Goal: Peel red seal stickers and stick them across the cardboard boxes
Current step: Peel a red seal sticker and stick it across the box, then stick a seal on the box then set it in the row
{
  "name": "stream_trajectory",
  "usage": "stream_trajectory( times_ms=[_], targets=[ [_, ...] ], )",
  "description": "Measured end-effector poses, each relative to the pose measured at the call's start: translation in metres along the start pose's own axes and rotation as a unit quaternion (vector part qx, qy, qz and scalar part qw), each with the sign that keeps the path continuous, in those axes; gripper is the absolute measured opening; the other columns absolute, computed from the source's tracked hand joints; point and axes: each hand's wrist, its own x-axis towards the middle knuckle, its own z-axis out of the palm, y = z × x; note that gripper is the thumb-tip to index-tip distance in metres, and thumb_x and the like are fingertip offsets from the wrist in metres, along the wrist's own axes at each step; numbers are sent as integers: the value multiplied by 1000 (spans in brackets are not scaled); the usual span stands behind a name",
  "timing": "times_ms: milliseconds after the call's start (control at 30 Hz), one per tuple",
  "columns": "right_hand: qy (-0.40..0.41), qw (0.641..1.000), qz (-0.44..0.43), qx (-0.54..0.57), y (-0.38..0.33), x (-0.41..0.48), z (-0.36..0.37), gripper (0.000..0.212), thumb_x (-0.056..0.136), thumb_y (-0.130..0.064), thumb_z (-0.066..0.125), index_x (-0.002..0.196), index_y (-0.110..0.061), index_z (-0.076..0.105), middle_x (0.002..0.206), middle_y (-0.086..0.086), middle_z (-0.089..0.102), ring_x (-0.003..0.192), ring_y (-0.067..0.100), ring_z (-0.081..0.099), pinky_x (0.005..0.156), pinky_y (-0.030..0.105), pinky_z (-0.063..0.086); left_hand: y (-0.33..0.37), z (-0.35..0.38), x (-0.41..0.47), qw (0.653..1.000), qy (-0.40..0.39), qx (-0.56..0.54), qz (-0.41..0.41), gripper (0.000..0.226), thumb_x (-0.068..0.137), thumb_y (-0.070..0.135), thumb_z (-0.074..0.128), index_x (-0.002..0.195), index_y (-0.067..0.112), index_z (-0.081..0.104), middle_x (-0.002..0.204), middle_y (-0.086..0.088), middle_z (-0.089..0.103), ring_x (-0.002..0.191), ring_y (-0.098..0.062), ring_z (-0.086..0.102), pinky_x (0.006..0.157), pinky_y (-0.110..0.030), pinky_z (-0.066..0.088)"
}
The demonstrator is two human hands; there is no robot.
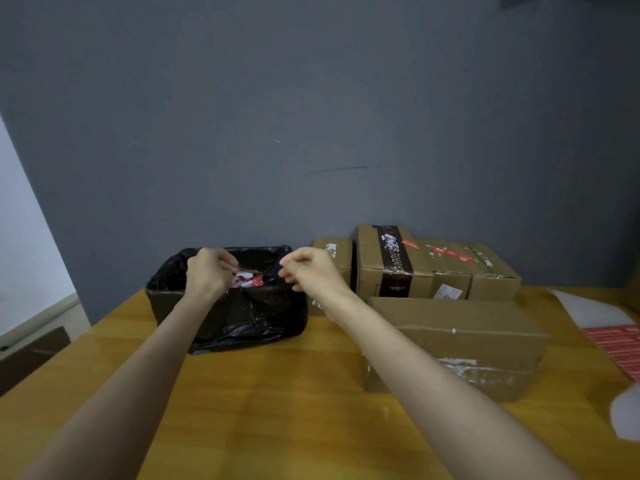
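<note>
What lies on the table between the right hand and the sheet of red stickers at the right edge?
Between the right hand and the sticker sheet lies one large cardboard box, as the head view shows.

1. Packing or dispatch corner of a plain workroom, judged from the goods on the wooden table [277, 393] filling the lower frame.
2. Right of centre: taped cardboard boxes [394, 261] lined up against a bare grey-blue wall [311, 98], several bearing red seal stickers [452, 254] and torn label remnants.
3. Lower right: one larger brown box [457, 327], closed, just in front of that row.
4. Far right edge: a sheet of red stickers [620, 344] beside white backing paper [588, 306].
5. Left of centre: a waste bin [242, 317] lined with black plastic, red-and-white paper scraps [247, 280] inside.
</note>
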Motion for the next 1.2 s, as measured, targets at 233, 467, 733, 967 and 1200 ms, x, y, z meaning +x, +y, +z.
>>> stream_trajectory(
  times_ms=[233,467,733,967,1200],
  targets=[
    [1,1000,-7,-6,-7,-9,-14,14,94,-8,48,91,-14,61,79,-3,62,81,12,57,68,21,47,9,-7,-1,997,-73,25,-5,42,87,-11,45,124,6,58,128,-17,55,72,-14,55,60,-21,45],
    [58,998,-16,-15,-19,-31,-61,19,94,-8,51,104,1,64,84,5,64,68,6,55,60,15,44,68,0,-40,987,-112,-44,104,26,91,1,51,108,8,68,112,-4,65,107,-17,57,95,-26,41],
    [166,985,-19,-40,-4,-78,-142,19,83,-18,69,66,-13,64,68,-4,61,66,7,55,57,13,43,136,45,-107,924,-268,-35,269,23,88,18,62,111,19,67,120,4,62,116,-10,52,98,-23,37],
    [266,960,28,-79,33,-120,-217,20,91,-14,59,71,-16,65,74,-2,62,78,13,58,77,30,48,156,100,-156,881,-262,134,371,68,83,28,68,143,25,34,149,3,35,138,-17,31,111,-38,31],
    [362,907,129,-171,94,-157,-296,17,87,0,56,98,-11,65,101,2,59,99,22,56,83,31,45,160,125,-180,888,-124,186,401,65,84,16,65,141,25,36,148,7,37,136,-15,33,110,-31,26]
  ],
)
